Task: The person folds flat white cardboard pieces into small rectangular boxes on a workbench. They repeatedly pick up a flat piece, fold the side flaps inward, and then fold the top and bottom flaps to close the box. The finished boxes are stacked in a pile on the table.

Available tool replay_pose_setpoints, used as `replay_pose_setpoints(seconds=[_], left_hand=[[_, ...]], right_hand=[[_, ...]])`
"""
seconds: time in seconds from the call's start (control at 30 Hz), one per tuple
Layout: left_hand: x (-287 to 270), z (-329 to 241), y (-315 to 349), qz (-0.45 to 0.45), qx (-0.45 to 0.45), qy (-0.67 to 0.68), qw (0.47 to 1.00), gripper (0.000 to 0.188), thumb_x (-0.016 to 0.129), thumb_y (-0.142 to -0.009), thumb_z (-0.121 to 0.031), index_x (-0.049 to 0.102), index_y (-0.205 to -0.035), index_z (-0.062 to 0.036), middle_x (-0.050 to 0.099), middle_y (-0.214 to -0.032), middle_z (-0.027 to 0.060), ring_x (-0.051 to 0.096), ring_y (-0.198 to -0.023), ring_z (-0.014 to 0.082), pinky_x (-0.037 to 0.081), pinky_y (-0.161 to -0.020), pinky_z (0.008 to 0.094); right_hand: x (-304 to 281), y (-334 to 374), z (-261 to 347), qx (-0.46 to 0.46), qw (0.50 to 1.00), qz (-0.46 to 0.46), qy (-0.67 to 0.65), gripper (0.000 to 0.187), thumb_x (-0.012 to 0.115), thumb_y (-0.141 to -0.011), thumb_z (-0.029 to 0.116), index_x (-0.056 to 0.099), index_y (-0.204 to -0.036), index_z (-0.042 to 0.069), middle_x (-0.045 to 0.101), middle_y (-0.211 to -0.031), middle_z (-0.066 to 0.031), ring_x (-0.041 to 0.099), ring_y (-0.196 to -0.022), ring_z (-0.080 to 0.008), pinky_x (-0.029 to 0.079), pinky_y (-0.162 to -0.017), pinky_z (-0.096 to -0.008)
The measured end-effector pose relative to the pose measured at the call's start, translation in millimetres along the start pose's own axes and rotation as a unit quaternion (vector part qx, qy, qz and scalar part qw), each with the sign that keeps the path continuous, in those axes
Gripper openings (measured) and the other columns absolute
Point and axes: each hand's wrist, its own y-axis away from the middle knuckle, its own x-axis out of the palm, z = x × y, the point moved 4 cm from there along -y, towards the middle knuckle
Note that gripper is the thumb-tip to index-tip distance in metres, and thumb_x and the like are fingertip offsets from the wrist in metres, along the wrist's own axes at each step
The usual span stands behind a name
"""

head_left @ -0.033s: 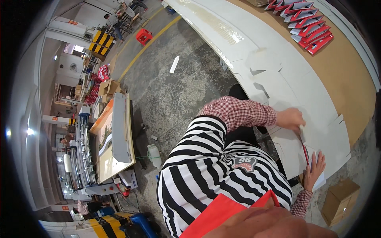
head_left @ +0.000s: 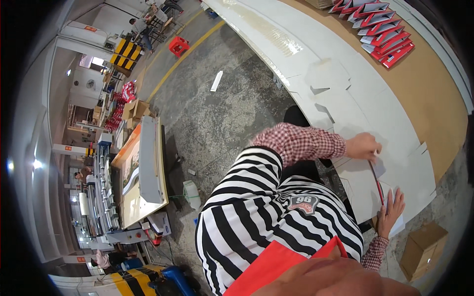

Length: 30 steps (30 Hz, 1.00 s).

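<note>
My left hand [head_left: 364, 147] has its fingers curled in at the upper end of a thin red and dark strip [head_left: 379, 190]. Whatever it holds is hidden by the fingers. The strip lies on a large white sheet [head_left: 355, 113], which shows cuts and creases. At the strip's lower end my right hand [head_left: 391, 213] rests on the white material, fingers stretched out and apart. Beneath that hand a white piece [head_left: 398, 227] sticks out past the sheet's edge.
Folded red and white card pieces [head_left: 385, 34] stand in a zigzag row on the brown board [head_left: 434, 93]. A cardboard box [head_left: 423, 250] is on the floor at lower right. Left are a machine [head_left: 101, 192], a panel-topped table [head_left: 148, 167] and a red stool [head_left: 178, 46].
My left hand has shifted slightly up and to the right, and a pale bit seen below its fingers no longer shows. The right hand stays in place.
</note>
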Motion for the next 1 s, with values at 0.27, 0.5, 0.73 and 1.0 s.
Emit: replay_pose_setpoints(seconds=[0.27, 0.5, 0.73, 1.0], left_hand=[[64, -78, 8, -0.105, 0.237, -0.213, 0.942, 0.062, 0.059, -0.087, -0.054, 0.052, -0.131, -0.0112, 0.048, -0.139, 0.0115, 0.040, -0.130, 0.0356, 0.030, -0.104, 0.0636], [88, -70, -8, -0.062, 0.256, -0.179, 0.948, 0.091, 0.043, -0.085, -0.076, 0.033, -0.149, -0.0126, 0.031, -0.156, 0.0071, 0.023, -0.143, 0.0383, 0.011, -0.109, 0.0713], [119, -87, -37, -0.018, 0.315, 0.009, 0.949, 0.129, 0.052, -0.060, -0.093, 0.029, -0.149, -0.0030, 0.027, -0.157, 0.0147, 0.022, -0.144, 0.0412, 0.012, -0.114, 0.0624], [-29, -2, 29, 0.000, 0.149, -0.312, 0.938, 0.106, 0.064, -0.065, -0.077, 0.044, -0.133, 0.0016, 0.039, -0.143, 0.0236, 0.034, -0.137, 0.0381, 0.033, -0.103, 0.0570]], right_hand=[[-10, 6, 11, 0.027, 0.990, -0.001, 0.137, 0.063, 0.042, -0.096, 0.059, 0.045, -0.146, 0.021, 0.028, -0.158, -0.0128, 0.020, -0.146, -0.0354, 0.009, -0.117, -0.0562], [-20, 105, -67, 0.312, 0.858, -0.384, -0.141, 0.058, 0.056, -0.098, 0.037, 0.043, -0.140, -0.001, 0.041, -0.143, -0.0212, 0.041, -0.130, -0.0315, 0.035, -0.109, -0.0437], [9, 35, -62, 0.317, 0.842, -0.370, -0.232, 0.041, 0.057, -0.097, 0.011, 0.048, -0.133, -0.006, 0.061, -0.119, -0.0192, 0.059, -0.101, -0.0266, 0.048, -0.090, -0.0399], [9, -92, 20, 0.070, 0.997, 0.036, 0.019, 0.083, 0.055, -0.078, -0.002, 0.021, -0.153, 0.006, 0.020, -0.159, -0.0188, 0.017, -0.146, -0.0393, 0.013, -0.119, -0.0503]])
